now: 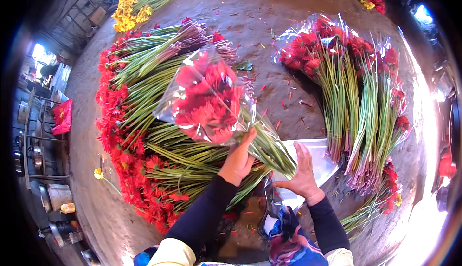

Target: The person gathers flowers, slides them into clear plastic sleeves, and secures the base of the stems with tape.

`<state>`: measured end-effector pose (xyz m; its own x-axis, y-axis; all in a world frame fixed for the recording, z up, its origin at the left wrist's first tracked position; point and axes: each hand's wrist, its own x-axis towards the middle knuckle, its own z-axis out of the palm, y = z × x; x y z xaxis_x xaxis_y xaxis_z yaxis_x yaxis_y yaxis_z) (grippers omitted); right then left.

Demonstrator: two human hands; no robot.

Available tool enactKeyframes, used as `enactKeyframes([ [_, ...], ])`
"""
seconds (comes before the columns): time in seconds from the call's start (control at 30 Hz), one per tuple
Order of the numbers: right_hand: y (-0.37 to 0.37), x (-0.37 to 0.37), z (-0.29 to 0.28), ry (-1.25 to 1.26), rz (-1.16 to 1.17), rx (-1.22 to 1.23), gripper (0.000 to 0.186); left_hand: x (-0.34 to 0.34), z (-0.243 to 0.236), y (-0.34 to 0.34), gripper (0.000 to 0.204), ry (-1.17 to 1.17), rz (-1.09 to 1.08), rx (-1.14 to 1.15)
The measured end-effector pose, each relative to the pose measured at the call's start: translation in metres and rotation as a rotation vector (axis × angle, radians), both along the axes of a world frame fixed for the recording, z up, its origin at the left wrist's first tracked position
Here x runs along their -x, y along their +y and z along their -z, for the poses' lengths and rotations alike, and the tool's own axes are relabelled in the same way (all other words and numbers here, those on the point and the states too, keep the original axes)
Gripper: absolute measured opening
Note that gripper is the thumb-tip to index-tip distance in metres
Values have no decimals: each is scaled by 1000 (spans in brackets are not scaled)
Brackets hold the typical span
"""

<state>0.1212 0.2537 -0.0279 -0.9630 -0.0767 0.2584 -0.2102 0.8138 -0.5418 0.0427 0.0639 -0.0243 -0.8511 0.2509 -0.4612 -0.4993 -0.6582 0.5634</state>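
My left hand (238, 162) is wrapped around the upper stems of a red flower bouquet (207, 100), just below its clear plastic sleeve (166, 102). The bouquet is tilted, blooms toward the upper left and green stems toward the lower right. Beside the cut stem ends is my right hand (303, 174), thumb and fingers spread; whether its palm touches the stems I cannot tell. Under the stems and my right hand lies a sheet or stack of whitish plastic (325, 162).
A large pile of loose red flowers (137, 169) lies at left. Several sleeved red bouquets (346, 73) lie at right, with more loose stems (368, 210) below them. Yellow flowers (127, 13) are at the far left. Racks with pots (43, 155) line the left side.
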Motion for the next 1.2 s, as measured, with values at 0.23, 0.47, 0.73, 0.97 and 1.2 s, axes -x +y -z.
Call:
enactKeyframes([
  [0.23, 15, -23, 77, -328, 158, 416, 53, 18, -14, -1, 59, 247, -247, 171],
  [0.47, 24, -35, 88, -221, 202, 320, 49, 66, -24, -84, 57, 735, -741, 1613],
  [0.73, 24, -44, 99, -309, 144, 244, 47, 77, -37, -166, 28, 430, 232, 1116],
  [0.97, 12, -24, 104, -222, 108, 164, 46, 92, -28, -181, 12, 473, -50, 647],
  [1.2, 8, -15, 107, -280, 119, 143, 48, 118, -5, -188, 39, 589, -461, 1141],
])
